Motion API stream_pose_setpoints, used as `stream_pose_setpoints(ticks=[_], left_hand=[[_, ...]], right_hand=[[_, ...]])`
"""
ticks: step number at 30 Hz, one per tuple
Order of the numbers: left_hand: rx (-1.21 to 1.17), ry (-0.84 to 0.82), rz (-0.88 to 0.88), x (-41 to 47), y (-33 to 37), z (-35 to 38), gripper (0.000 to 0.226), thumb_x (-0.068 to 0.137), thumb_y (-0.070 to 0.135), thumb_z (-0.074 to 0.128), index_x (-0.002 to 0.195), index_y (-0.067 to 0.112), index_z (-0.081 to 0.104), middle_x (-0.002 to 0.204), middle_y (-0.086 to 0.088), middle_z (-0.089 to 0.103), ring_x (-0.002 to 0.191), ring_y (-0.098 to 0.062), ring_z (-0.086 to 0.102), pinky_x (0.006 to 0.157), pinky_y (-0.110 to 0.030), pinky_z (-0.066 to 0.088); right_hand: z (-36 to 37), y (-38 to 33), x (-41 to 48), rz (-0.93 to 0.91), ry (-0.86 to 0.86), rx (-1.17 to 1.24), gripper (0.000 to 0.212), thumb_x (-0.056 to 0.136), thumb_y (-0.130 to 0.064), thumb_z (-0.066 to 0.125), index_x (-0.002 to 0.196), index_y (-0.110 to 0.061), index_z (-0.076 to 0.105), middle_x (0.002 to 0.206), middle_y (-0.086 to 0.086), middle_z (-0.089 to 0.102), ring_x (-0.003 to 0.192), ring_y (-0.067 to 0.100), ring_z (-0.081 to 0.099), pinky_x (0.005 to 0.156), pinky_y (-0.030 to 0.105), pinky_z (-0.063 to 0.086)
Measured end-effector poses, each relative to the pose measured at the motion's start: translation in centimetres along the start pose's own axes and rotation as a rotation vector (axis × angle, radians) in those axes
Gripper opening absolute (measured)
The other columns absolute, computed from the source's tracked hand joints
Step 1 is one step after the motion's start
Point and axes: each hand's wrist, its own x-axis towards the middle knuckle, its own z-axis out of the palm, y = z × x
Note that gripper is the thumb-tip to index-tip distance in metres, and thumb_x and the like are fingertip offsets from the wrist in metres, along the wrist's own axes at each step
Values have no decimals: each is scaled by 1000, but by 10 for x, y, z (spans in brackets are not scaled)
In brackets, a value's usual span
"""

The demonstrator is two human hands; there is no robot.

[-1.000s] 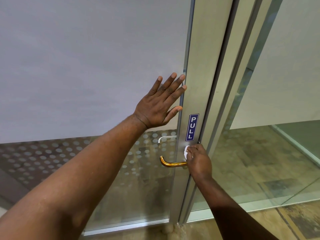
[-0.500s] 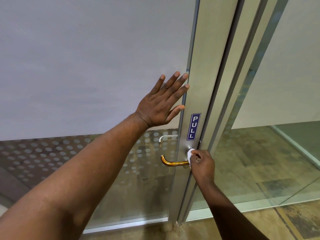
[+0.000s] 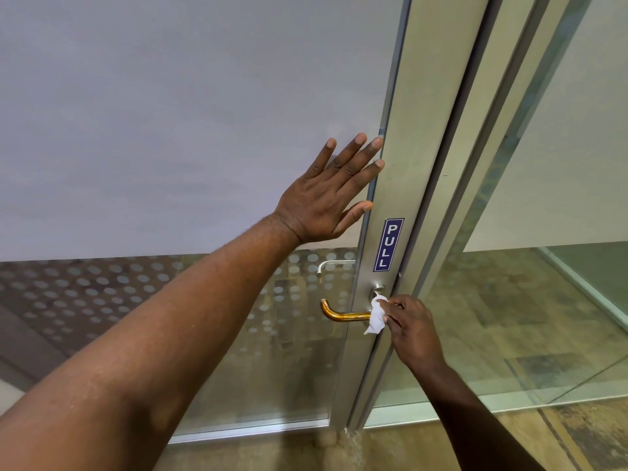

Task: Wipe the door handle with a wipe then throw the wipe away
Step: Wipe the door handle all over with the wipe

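A gold-coloured lever door handle (image 3: 341,314) sticks out to the left from the silver door frame (image 3: 411,171), below a blue PULL sticker (image 3: 388,244). My right hand (image 3: 413,329) pinches a small white wipe (image 3: 376,316) and presses it on the handle's root by the frame. The wipe covers the handle's right end. My left hand (image 3: 328,195) lies flat with spread fingers on the frosted glass door panel (image 3: 170,113), above and left of the handle, holding nothing.
A second silver handle (image 3: 331,265) shows through the glass behind the door. Dotted frosting covers the lower pane. A glass side panel (image 3: 530,300) stands to the right. Brown tiled floor runs below the door.
My right hand has slid the wipe down from the lock spindle area onto the handle's root, and more of the wipe now hangs visible. My left hand stays flat on the glass.
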Motion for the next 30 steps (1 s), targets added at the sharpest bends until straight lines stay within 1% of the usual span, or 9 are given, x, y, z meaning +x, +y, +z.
stream_pose_setpoints(ticks=[5,8,10,14,18,22,25,27,30], left_hand=[[6,0,-4,0,0,1,64,110,47,32,161,10,24,167,-17,27,156,-34,20,128,-45,-7],[5,2,-5,0,-1,2,65,110,47,33,162,10,23,167,-17,27,156,-34,20,128,-45,-7],[6,-2,-7,0,-1,2,65,110,48,32,162,10,23,168,-17,26,156,-33,20,128,-45,-8],[9,-9,-8,0,-1,2,65,110,48,31,161,10,24,167,-17,27,155,-33,21,128,-45,-7],[9,0,-13,0,0,2,64,109,47,36,160,9,27,167,-17,29,155,-34,23,128,-45,-5],[6,14,-11,-1,0,1,64,109,46,38,160,8,29,166,-18,31,154,-34,25,128,-45,-4],[6,9,-10,-1,1,0,63,109,46,38,159,8,31,165,-18,32,154,-35,27,128,-45,-4],[0,-2,-8,-1,1,0,63,109,46,36,159,8,30,165,-18,32,154,-34,27,128,-45,-4],[-6,-12,-3,-1,0,-1,63,109,46,34,160,8,30,166,-18,31,154,-34,27,128,-45,-4]], right_hand=[[5,-4,-6,-56,23,-126,31,78,-13,84,107,-23,79,109,1,69,100,27,61,86,41,40],[9,-11,-7,-121,44,-152,25,81,-23,77,105,-28,78,110,-2,69,103,24,58,86,33,27],[13,-20,-6,-148,34,-153,26,82,-28,72,108,-31,76,111,-4,67,104,21,55,87,31,23],[24,-40,-5,-172,-6,-170,31,83,-28,78,113,-34,72,113,-6,64,107,20,53,91,36,28],[35,-61,-2,-188,-4,-168,26,87,-34,70,113,-32,74,111,-5,67,104,20,58,93,39,31],[45,-80,4,-181,-2,-255,27,89,-38,66,112,-27,74,102,-2,70,93,24,63,94,41,31],[50,-94,11,-145,-48,-329,32,90,-42,63,114,-24,74,98,0,71,86,27,63,88,43,37],[51,-102,16,-130,-60,-346,32,90,-43,66,114,-23,74,96,1,71,83,27,64,82,41,40],[52,-112,23,-136,-36,-336,26,90,-39,68,110,-23,74,93,0,68,81,24,62,77,40,43]])
